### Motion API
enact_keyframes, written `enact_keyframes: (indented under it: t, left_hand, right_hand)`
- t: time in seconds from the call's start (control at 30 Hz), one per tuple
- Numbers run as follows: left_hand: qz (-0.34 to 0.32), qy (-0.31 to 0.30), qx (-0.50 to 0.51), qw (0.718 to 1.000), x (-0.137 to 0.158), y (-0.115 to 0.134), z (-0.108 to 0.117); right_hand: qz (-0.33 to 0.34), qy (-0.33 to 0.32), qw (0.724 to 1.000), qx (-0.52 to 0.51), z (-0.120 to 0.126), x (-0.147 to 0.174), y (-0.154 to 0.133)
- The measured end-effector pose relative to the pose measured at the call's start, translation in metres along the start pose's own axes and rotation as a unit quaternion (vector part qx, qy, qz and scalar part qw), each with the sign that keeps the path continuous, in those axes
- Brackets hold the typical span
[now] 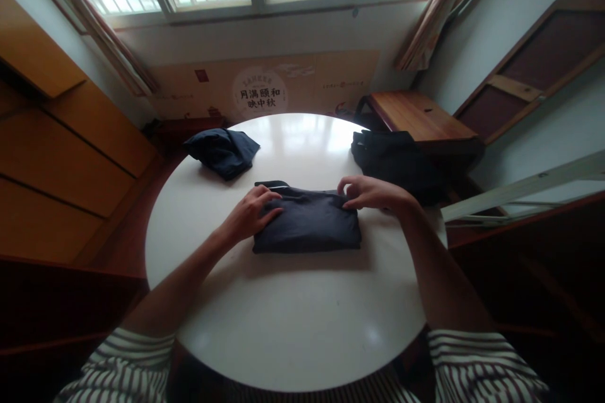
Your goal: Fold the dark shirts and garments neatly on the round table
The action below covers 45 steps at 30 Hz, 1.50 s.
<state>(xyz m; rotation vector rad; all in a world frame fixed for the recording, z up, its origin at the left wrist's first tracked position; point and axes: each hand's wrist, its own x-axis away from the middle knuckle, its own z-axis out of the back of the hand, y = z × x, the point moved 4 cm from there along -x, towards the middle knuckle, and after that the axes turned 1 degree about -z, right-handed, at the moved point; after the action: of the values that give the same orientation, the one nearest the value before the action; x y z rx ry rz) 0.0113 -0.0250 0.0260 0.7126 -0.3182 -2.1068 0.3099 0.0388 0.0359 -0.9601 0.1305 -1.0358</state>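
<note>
A dark grey-blue garment (307, 227), folded into a flat rectangle, lies in the middle of the round white table (293, 315). At its left upper edge my left hand (253, 211) grips the cloth, the fingers bent and the thumb close to them on top. A black edge with a thin white stripe shows just beyond those fingers. My right hand (371, 193) pinches the far right corner between curled fingers and thumb. Parts of the fingertips are hard to make out against the dark fabric.
A crumpled navy garment (224, 151) lies at the table's far left. Folded black clothing (397, 160) sits at the far right, behind my right hand. Beyond the table stand a wooden side table (420, 114) and a printed panel (307, 85) under the window.
</note>
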Motion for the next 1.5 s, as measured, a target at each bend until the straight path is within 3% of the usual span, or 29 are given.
enact_keyframes:
  t: [0.1, 0.2, 0.37, 0.47, 0.57, 0.67, 0.77, 0.87, 0.93, 1.0, 1.1, 1.2, 1.3, 1.4, 1.5]
  left_hand:
    - [-0.003, -0.046, 0.007, 0.999, -0.001, -0.009, -0.009]
    - [-0.003, -0.038, 0.002, 0.999, -0.002, -0.012, -0.006]
    - [-0.059, -0.003, -0.014, 0.998, 0.003, 0.028, 0.004]
    - [-0.125, -0.048, -0.036, 0.99, 0.012, 0.061, -0.012]
    - [-0.184, -0.101, -0.096, 0.973, 0.021, 0.079, -0.04]
    - [-0.208, -0.118, -0.155, 0.958, 0.027, 0.082, -0.062]
    - [-0.211, -0.124, -0.181, 0.953, 0.028, 0.08, -0.068]
    - [-0.21, -0.118, -0.173, 0.955, 0.027, 0.079, -0.064]
    - [-0.217, -0.115, -0.17, 0.954, 0.027, 0.082, -0.061]
    - [-0.234, -0.121, -0.183, 0.947, 0.029, 0.086, -0.06]
    - [-0.265, -0.136, -0.212, 0.931, 0.032, 0.093, -0.062]
    - [-0.29, -0.128, -0.197, 0.928, 0.034, 0.099, -0.059]
    - [-0.275, -0.148, -0.154, 0.937, 0.034, 0.097, -0.053]
    - [-0.197, -0.187, -0.15, 0.951, 0.033, 0.085, -0.042]
    - [-0.109, -0.188, -0.205, 0.954, 0.037, 0.065, -0.029]
  right_hand:
    - [0.019, -0.003, 0.999, -0.029, 0.005, 0.006, 0.001]
    - [0.024, 0.013, 1.0, -0.006, 0.006, 0.004, 0.002]
    - [0.119, 0.162, 0.978, 0.064, -0.008, -0.012, -0.016]
    - [0.181, 0.184, 0.961, 0.094, -0.03, -0.023, -0.028]
    - [0.188, 0.201, 0.951, 0.142, -0.046, -0.031, -0.031]
    - [0.161, 0.232, 0.945, 0.165, -0.049, -0.038, -0.026]
    - [0.142, 0.266, 0.935, 0.187, -0.048, -0.039, -0.025]
    - [0.188, 0.292, 0.914, 0.207, -0.054, -0.032, -0.038]
    - [0.265, 0.258, 0.908, 0.195, -0.067, -0.027, -0.052]
    - [0.331, 0.171, 0.91, 0.183, -0.084, -0.024, -0.063]
    - [0.318, 0.066, 0.924, 0.201, -0.102, -0.028, -0.063]
    - [0.254, 0.066, 0.938, 0.228, -0.103, -0.037, -0.053]
    - [0.236, 0.088, 0.94, 0.231, -0.098, -0.041, -0.048]
    - [0.259, 0.109, 0.94, 0.196, -0.089, -0.035, -0.053]
    - [0.283, 0.127, 0.935, 0.173, -0.078, -0.017, -0.063]
